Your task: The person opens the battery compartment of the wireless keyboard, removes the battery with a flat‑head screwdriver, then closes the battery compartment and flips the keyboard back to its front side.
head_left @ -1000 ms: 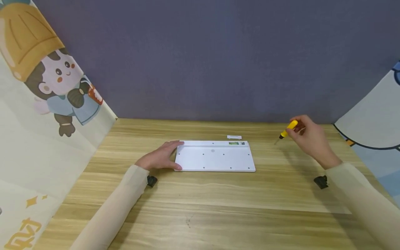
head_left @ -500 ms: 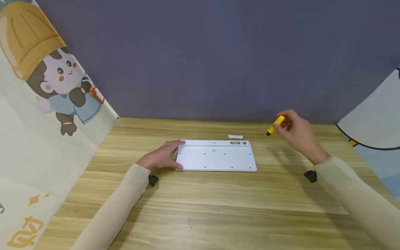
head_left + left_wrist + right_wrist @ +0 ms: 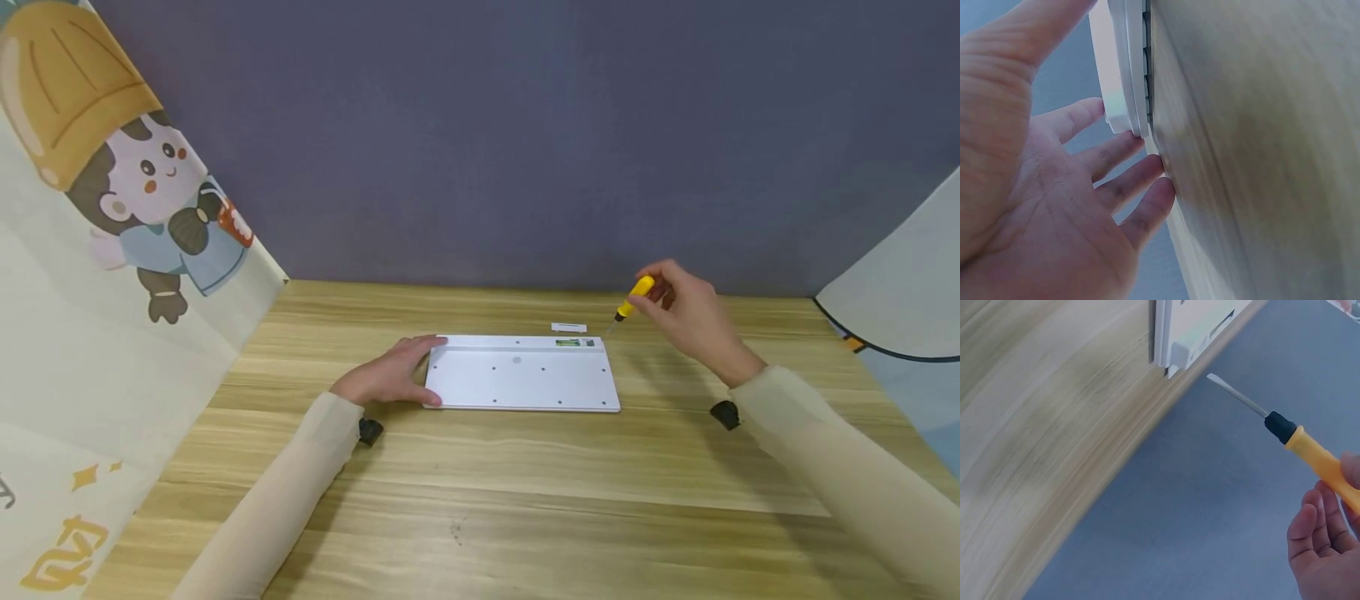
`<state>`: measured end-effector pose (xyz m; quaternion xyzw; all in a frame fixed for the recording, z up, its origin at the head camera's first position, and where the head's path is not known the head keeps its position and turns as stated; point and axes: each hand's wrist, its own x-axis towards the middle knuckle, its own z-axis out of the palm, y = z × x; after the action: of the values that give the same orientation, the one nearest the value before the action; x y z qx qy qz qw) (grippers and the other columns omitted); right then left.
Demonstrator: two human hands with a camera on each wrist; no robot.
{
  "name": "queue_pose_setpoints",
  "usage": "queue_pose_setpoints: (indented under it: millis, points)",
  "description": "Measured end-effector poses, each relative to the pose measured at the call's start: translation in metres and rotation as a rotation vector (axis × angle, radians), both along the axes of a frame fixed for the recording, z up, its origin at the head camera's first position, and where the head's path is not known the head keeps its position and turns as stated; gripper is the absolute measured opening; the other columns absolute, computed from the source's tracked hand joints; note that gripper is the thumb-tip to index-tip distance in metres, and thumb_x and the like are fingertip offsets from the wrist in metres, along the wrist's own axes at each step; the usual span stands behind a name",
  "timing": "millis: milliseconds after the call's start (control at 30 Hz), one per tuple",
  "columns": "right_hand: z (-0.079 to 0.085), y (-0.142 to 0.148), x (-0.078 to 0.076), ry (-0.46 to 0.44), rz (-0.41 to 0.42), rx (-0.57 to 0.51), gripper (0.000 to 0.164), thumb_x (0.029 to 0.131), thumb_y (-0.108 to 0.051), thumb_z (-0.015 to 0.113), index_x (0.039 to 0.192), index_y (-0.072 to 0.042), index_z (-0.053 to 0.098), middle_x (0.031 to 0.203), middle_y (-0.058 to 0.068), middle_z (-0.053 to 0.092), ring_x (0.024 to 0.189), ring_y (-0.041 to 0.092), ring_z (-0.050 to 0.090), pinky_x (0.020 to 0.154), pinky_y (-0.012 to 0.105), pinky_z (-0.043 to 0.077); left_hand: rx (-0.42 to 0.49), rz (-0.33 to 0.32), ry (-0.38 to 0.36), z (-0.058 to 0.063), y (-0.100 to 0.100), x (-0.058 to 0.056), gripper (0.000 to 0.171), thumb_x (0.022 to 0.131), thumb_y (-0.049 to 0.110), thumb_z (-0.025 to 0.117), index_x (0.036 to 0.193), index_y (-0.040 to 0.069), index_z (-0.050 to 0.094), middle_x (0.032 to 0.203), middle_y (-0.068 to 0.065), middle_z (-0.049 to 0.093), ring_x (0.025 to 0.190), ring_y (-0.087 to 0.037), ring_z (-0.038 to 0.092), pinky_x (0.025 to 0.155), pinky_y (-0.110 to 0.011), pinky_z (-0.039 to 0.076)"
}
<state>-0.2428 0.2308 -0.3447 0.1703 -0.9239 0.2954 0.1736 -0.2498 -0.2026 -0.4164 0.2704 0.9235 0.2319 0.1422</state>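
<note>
A white keyboard (image 3: 517, 385) lies upside down on the wooden table, with small screw holes across its back. My left hand (image 3: 388, 375) holds its left end, thumb at the near corner and fingers at the far one. In the left wrist view the keys (image 3: 1147, 69) show along the underside. My right hand (image 3: 693, 323) grips a yellow screwdriver (image 3: 636, 296) by its handle. The flat tip (image 3: 1217, 380) points down, just off the keyboard's far right corner. Near that corner, a green battery (image 3: 567, 342) shows in an uncovered slot.
A small white battery cover (image 3: 569, 327) lies behind the keyboard's right part. The dark blue-grey backdrop (image 3: 480, 167) rises at the table's (image 3: 480, 492) far edge. Printed panels (image 3: 45, 350) stand along both sides.
My right hand has carried the screwdriver leftward to the keyboard's far right corner. The left hand stays at the keyboard's left end. The view has shifted slightly.
</note>
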Motion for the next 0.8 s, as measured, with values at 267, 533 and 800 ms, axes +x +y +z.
queue_pose_setpoints:
  millis: [267, 533, 800]
  points:
    - [-0.003, -0.015, -0.005, -0.011, 0.037, -0.003, 0.029, 0.085, -0.019, 0.072, 0.108, -0.009, 0.056, 0.086, 0.002, 0.059, 0.068, 0.017, 0.051, 0.056, 0.029, 0.043, 0.000, 0.003, -0.008, 0.002, 0.001, 0.001, 0.105, 0.068, 0.048, 0.081, 0.150, 0.014, 0.026, 0.152, -0.009, 0.027, 0.136, -0.029, 0.023, 0.106, -0.047, 0.027]
    - [-0.010, -0.024, -0.010, -0.024, 0.044, 0.004, 0.029, 0.084, -0.018, 0.073, 0.107, -0.010, 0.057, 0.085, 0.001, 0.059, 0.068, 0.016, 0.052, 0.058, 0.032, 0.044, -0.003, 0.007, -0.005, 0.002, 0.001, 0.001, 0.104, 0.068, 0.048, 0.081, 0.150, 0.015, 0.026, 0.151, -0.008, 0.028, 0.136, -0.027, 0.025, 0.106, -0.045, 0.028]
    - [-0.012, -0.027, -0.013, -0.003, 0.052, 0.017, 0.027, 0.083, -0.020, 0.074, 0.103, -0.011, 0.058, 0.081, 0.001, 0.058, 0.065, 0.016, 0.050, 0.055, 0.032, 0.042, 0.000, 0.009, -0.012, 0.002, 0.001, 0.000, 0.106, 0.067, 0.049, 0.081, 0.150, 0.014, 0.025, 0.152, -0.010, 0.026, 0.136, -0.028, 0.023, 0.106, -0.047, 0.027]
